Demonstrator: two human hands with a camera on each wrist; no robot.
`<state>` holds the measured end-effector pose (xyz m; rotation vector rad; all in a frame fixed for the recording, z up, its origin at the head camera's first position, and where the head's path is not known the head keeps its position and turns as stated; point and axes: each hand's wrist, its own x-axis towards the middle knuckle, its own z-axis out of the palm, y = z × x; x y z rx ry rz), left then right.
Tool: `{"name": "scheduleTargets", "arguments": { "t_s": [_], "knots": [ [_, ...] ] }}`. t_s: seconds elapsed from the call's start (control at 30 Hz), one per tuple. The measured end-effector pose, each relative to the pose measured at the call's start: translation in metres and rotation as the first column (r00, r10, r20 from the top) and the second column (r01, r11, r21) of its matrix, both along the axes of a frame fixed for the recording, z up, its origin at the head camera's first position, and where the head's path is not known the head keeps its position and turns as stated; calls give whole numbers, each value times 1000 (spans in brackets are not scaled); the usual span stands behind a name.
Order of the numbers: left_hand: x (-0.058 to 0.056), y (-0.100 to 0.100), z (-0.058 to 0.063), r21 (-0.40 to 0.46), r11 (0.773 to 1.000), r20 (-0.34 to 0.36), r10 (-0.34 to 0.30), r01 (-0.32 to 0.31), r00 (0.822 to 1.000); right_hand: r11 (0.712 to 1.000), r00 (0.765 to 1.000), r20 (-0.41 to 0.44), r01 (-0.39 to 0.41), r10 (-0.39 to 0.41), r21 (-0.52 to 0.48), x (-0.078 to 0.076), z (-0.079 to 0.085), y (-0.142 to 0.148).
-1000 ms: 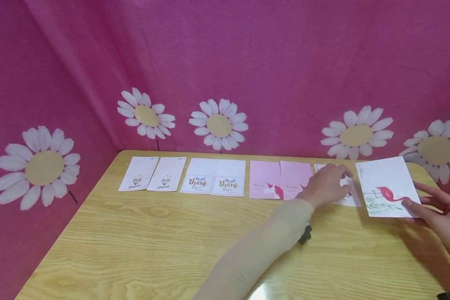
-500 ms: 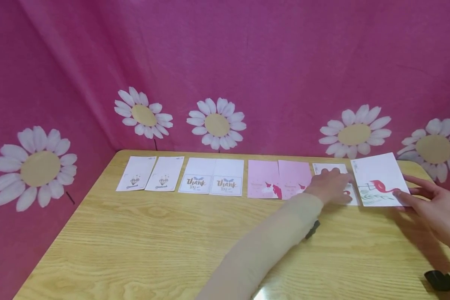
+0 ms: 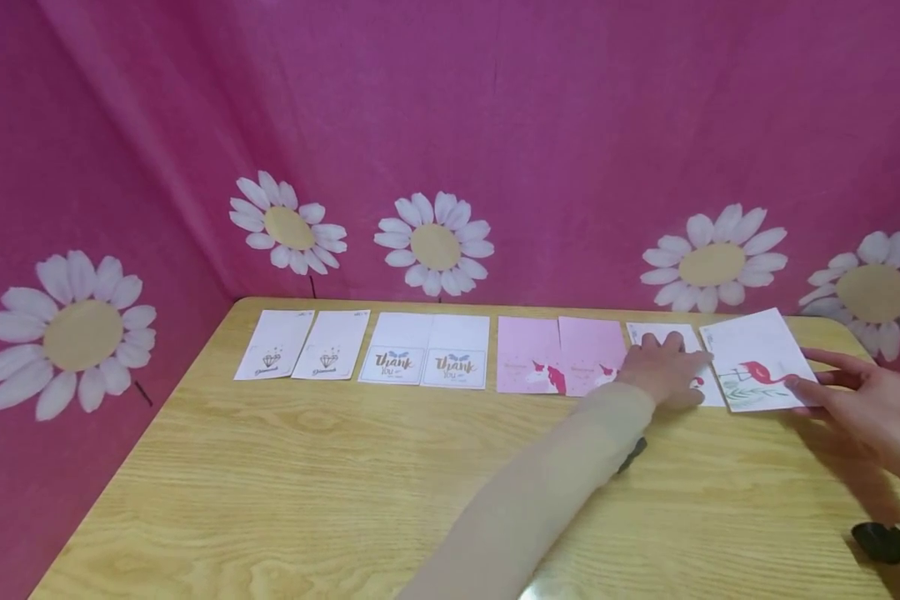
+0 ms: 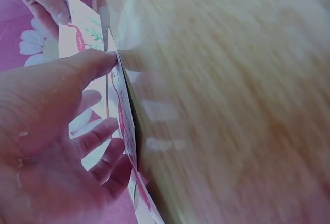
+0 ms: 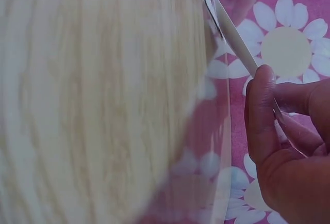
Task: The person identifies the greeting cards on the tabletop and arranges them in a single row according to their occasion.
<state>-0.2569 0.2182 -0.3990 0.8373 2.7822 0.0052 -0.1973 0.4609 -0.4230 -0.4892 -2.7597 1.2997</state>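
My right hand (image 3: 873, 408) pinches the right edge of a white card with a red flamingo (image 3: 765, 342) between thumb and fingers. This card is tilted, its left edge beside another white card with red print (image 3: 708, 387) lying on the table. Over that second card is my left hand (image 3: 660, 371), fingers spread and hiding much of it. In the left wrist view, the left thumb (image 4: 100, 61) touches a card edge while the other fingers are loosely bent. The right wrist view shows the flamingo card (image 5: 237, 41) edge-on, slanting up from the table.
Leftward along the table's (image 3: 345, 483) back edge lie two pink unicorn cards (image 3: 528, 346), two "Thank You" cards (image 3: 453, 333) and two diamond cards (image 3: 333, 333). Behind them hangs a magenta curtain (image 3: 555, 150) with daisies.
The right hand has brought the flamingo card left and lower, beside the second card. My left hand has spread its fingers over that second card.
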Motion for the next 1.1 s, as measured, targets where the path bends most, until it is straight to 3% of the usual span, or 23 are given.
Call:
{"name": "scheduleTargets", "arguments": {
  "t_s": [0.2, 0.43, 0.6, 0.83, 1.1],
  "knots": [
    [1, 2, 2, -57, 998, 29, 30, -28, 999, 999, 999, -6, -32, 32, -32, -5, -2, 4],
    [2, 2, 0, -53, 998, 74, 51, -47, 996, 986, 996, 41, -87, 82, 141, -11, -3, 6],
    [2, 1, 1, -56, 998, 68, 46, -42, 997, 969, 994, 73, -98, 84, 228, -14, -3, 6],
    [4, 0, 2, -92, 995, 35, 48, -44, 998, 956, 994, 27, -107, 104, 274, -17, -4, 1],
    [6, 5, 2, -108, 992, 18, 69, -67, 997, 937, 995, 65, -96, 79, 335, -18, -3, -3]
  ]
}}
